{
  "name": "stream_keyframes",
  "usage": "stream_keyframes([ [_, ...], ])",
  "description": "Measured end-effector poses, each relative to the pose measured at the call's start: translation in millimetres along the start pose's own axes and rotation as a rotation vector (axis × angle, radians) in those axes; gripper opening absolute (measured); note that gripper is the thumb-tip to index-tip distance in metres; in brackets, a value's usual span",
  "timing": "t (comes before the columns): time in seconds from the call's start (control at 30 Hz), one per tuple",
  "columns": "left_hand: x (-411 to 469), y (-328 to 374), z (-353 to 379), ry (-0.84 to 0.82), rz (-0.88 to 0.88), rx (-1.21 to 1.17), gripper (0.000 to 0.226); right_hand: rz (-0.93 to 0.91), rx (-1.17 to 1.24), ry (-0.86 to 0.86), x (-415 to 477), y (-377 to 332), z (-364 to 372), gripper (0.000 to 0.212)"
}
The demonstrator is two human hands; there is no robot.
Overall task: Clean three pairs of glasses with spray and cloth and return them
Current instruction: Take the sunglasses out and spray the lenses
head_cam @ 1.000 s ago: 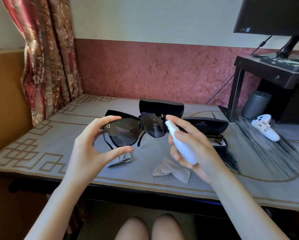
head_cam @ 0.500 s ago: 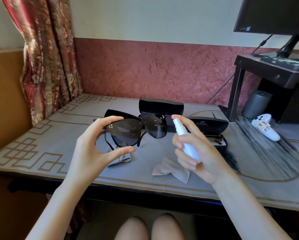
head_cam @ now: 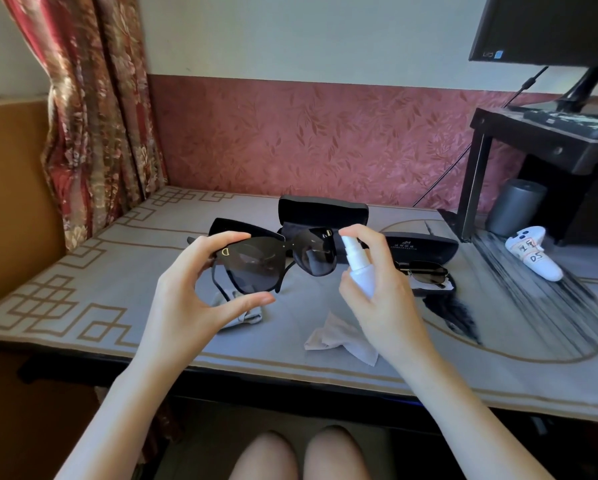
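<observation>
The spraying step is in hand. A pair of black oversized sunglasses (head_cam: pixel 273 261) is held up over the table (head_cam: pixel 83 271), pinched at its 9 o'clock lens between the thumb and curled fingers of the left hand (head_cam: pixel 193 299). At the sunglasses' 3 o'clock, just beside the other lens, a small white spray bottle (head_cam: pixel 358 263) is grasped by the right hand (head_cam: pixel 380 299). The fingers are wrapped round the body, and a fingertip is laid on the pump head. Whether mist is being released cannot be told.

Next, the bottle is likely to be set down, and the crumpled pale cloth (head_cam: pixel 339 337) at its 6 o'clock taken up. The frame is best held by its rim, so that the wet lenses are not smeared.

A gold "D" is seen on the frame corner near the left fingers. At the bottle's 3 o'clock lies an open black case (head_cam: pixel 422 245) with a second pair of glasses (head_cam: pixel 425 271) in it. Gold print is carried on its lid, too small to be read. Further towards 3 o'clock, a white controller (head_cam: pixel 532 254) bears a handwritten label. "D5" is made out on its lower line, while the upper characters are not legible.
</observation>
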State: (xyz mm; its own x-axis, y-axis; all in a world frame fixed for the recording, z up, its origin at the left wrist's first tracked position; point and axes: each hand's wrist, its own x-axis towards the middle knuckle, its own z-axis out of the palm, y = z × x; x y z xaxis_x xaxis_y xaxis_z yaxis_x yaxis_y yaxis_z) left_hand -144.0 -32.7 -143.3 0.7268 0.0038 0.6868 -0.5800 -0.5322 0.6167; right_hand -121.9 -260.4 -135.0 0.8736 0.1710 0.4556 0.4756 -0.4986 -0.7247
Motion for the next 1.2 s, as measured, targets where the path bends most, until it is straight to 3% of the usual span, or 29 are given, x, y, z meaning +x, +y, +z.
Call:
stream_keyframes([
  [0.5, -1, 1, -1, 0.004, -0.001, 0.004, 0.068, -0.014, 0.024, 0.074, 3, 0, 0, 0.058],
  [0.9, 0, 6, 5, 0.009, 0.023, 0.027, 0.065, -0.184, -0.008, -0.1, -9, -33, 20, 0.06],
  [1.2, 0, 8, 6, 0.021, 0.056, 0.071, 0.066, -0.191, -0.045, -0.032, -9, -30, 23, 0.058],
])
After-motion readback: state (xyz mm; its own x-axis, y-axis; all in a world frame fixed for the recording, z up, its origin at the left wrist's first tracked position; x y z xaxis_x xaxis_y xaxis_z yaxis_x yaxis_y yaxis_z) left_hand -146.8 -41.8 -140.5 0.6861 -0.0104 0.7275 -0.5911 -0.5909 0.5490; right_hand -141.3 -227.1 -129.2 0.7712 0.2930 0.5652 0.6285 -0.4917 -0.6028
